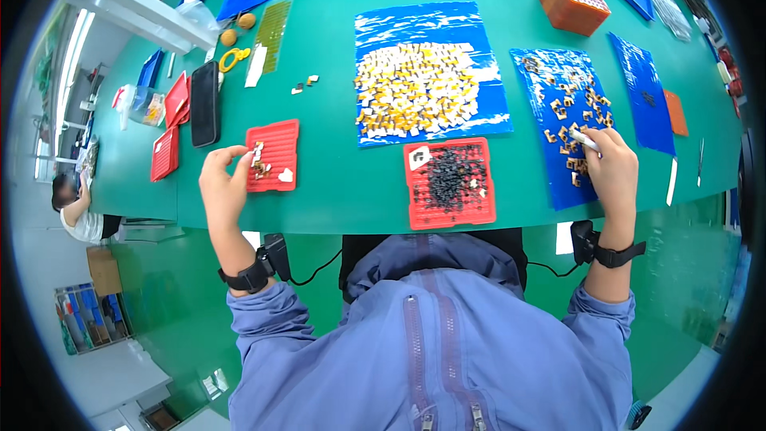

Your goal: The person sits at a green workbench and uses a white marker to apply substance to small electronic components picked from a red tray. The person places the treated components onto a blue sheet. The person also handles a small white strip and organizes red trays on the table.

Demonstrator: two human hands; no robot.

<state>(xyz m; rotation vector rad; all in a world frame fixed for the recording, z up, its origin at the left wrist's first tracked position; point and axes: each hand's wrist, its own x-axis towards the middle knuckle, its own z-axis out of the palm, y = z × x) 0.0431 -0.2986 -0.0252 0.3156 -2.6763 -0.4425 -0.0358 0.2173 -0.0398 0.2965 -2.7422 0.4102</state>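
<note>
My left hand (pixel 223 185) is at the left edge of a ribbed red tray (pixel 287 140), thumb and forefinger closed together. Small white-and-brown pieces (pixel 261 168) lie in that tray by the fingertips; whether one is pinched I cannot make out. A short white pen-shaped tool (pixel 584 140) is gripped in my right hand (pixel 614 172), its end slanting up and left. Below it spreads a blue sheet (pixel 562 191) scattered with small brown-and-white pieces (pixel 558 108). Between my hands, a second red tray (pixel 415 211) holds many tiny black pieces (pixel 451 179) and a few white ones.
Beyond the black pieces, a larger blue sheet (pixel 399 20) bears a heap of yellow-and-white pieces (pixel 415 88). An orange box (pixel 573 1) and another blue sheet (pixel 650 104) stand right. Left are a black case (pixel 205 104), yellow scissors (pixel 234 58) and stacked red trays (pixel 165 153).
</note>
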